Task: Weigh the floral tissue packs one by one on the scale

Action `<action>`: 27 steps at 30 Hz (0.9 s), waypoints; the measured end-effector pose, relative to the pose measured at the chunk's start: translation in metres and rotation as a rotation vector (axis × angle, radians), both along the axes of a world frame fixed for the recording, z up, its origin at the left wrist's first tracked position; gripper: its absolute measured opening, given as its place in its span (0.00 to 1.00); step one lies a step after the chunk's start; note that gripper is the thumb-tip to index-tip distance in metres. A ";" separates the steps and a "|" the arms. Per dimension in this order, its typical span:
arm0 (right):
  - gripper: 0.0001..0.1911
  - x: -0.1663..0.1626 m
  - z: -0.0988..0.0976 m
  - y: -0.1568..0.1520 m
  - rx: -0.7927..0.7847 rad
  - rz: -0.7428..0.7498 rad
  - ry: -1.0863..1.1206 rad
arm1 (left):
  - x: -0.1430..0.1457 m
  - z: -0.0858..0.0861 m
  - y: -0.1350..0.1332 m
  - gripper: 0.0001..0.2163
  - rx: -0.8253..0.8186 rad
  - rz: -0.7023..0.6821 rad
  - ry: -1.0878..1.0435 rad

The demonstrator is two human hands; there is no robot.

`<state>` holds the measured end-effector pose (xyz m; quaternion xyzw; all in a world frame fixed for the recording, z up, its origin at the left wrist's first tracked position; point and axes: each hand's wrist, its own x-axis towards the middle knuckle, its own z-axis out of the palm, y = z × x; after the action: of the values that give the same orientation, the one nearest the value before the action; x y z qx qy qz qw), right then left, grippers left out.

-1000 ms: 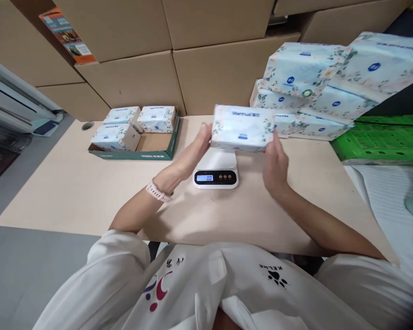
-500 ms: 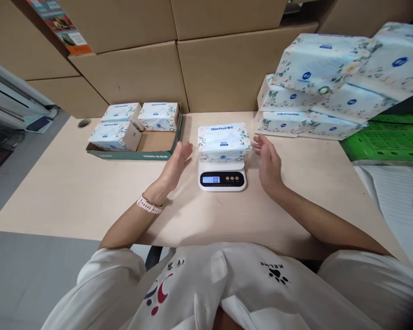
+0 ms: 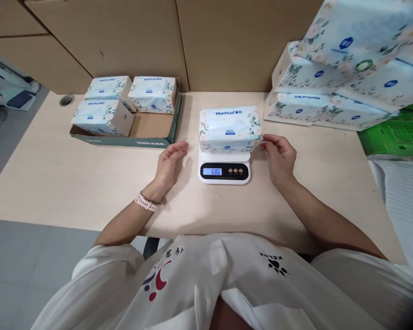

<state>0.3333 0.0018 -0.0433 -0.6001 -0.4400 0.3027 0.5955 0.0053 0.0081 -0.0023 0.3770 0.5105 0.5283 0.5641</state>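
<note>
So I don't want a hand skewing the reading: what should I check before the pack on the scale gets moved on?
1. Tissue pack flat on the scale: ok, it lies level and overhangs the plate at both ends.
2. Display lit with a figure: ok, the digits 686 show; the decimal point is too small to tell.
3. Left hand off the pack: ok, it lies open on the table, apart from pack and scale.
4. Right hand off the pack: not ok, its fingertips are at the pack's right end and seem to touch it.
5. Room in the tray: ok, three packs are inside, with bare floor at its front right.
</note>
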 end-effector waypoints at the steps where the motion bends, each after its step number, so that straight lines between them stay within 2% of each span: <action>1: 0.11 0.000 -0.001 0.000 0.002 0.001 -0.003 | -0.001 0.000 0.000 0.10 0.002 -0.001 -0.002; 27: 0.10 -0.004 0.005 -0.003 0.019 0.013 -0.041 | -0.001 0.001 0.000 0.08 0.009 -0.020 -0.003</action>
<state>0.3291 -0.0017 -0.0386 -0.5975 -0.4590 0.2899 0.5901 0.0039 0.0085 -0.0015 0.3837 0.5035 0.5254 0.5685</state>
